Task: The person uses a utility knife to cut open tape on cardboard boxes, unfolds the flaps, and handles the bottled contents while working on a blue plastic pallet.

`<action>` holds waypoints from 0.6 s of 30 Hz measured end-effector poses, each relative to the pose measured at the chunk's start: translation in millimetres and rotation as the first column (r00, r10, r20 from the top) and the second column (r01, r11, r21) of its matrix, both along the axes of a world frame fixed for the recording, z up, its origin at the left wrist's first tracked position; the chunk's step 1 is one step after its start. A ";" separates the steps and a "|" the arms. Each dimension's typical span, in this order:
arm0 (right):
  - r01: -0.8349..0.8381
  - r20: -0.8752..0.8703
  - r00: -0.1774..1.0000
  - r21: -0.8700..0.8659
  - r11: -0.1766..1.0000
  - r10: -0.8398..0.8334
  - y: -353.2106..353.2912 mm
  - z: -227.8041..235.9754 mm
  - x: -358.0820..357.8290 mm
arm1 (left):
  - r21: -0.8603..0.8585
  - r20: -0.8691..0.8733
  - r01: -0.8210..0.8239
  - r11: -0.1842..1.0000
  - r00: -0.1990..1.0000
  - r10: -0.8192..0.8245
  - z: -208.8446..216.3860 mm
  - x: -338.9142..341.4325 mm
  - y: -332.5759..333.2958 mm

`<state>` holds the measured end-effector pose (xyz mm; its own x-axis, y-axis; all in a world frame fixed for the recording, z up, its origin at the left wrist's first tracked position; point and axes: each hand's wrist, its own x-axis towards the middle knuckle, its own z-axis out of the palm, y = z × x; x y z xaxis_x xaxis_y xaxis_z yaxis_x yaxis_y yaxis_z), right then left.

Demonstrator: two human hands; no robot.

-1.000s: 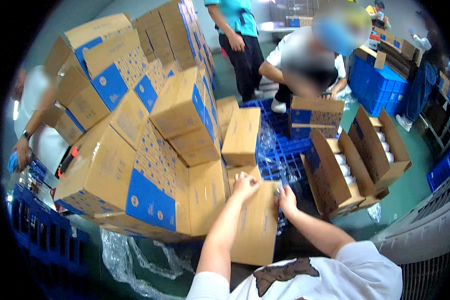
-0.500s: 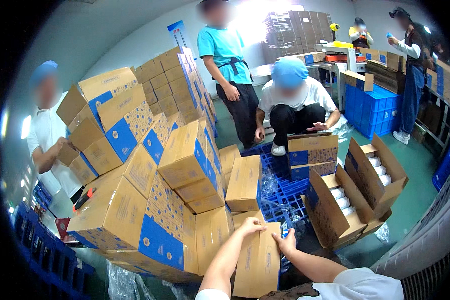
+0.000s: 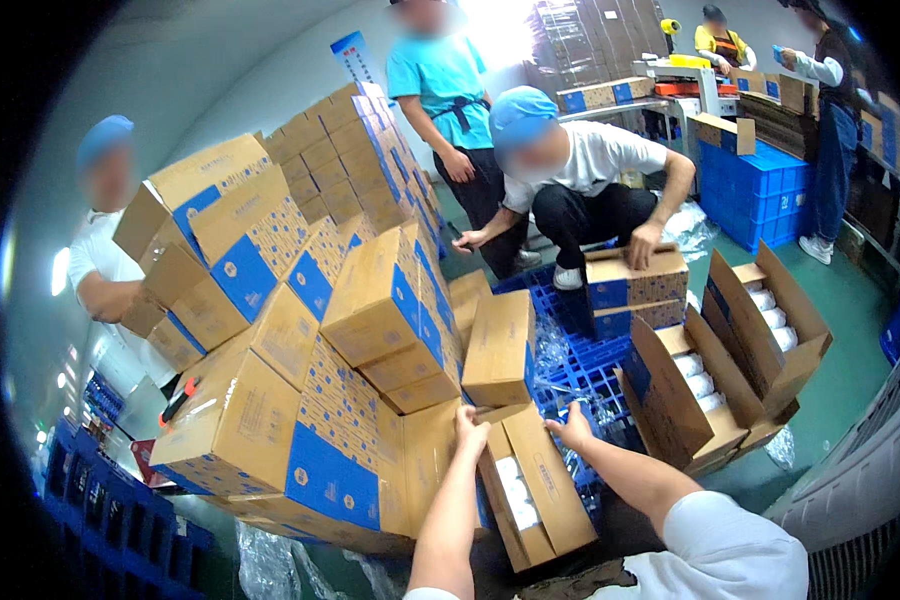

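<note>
In front of me stands a cardboard carton (image 3: 558,535) with a gap along its top, where several white rounded items (image 3: 515,495) show inside. At its far left corner my left hand (image 3: 468,432) is closed on the edge of the left flap. The carton's right flap (image 3: 542,465) slants over part of the contents. Beside that flap's far right edge, my right hand (image 3: 573,432) is open, thumb raised and fingers partly hidden. A closed carton (image 3: 500,350) lies just beyond my hands.
Stacked cartons (image 3: 335,450) rise on my left. Two open cartons of white items (image 3: 685,400) stand at right, beside a blue pallet (image 3: 610,375) with clear plastic film. Beyond it a person in white (image 3: 610,160) crouches, one hand on a carton. Other people stand around.
The front carton's top has parted, exposing the white items. My left hand has moved left and my right hand has come off the flap. The crouching person has leaned left and touches a carton.
</note>
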<state>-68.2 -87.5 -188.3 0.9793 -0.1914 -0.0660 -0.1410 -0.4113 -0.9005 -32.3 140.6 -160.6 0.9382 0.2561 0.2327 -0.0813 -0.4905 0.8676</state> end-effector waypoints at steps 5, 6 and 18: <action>-0.116 -0.103 0.987 0.060 0.992 0.121 -18.7 -7.7 -133.2 | 0.885 -0.281 0.338 0.320 0.936 -0.212 50.2 -19.0 -54.6; -0.105 -0.122 0.987 0.017 0.994 0.106 -18.2 -11.3 -151.7 | 0.910 -0.359 0.395 0.126 0.902 -0.240 59.3 -37.0 -71.9; -0.075 0.083 0.994 -0.022 0.997 0.077 3.9 2.6 -140.6 | 0.728 -0.644 0.582 -0.364 0.398 -0.653 47.3 -50.6 -64.1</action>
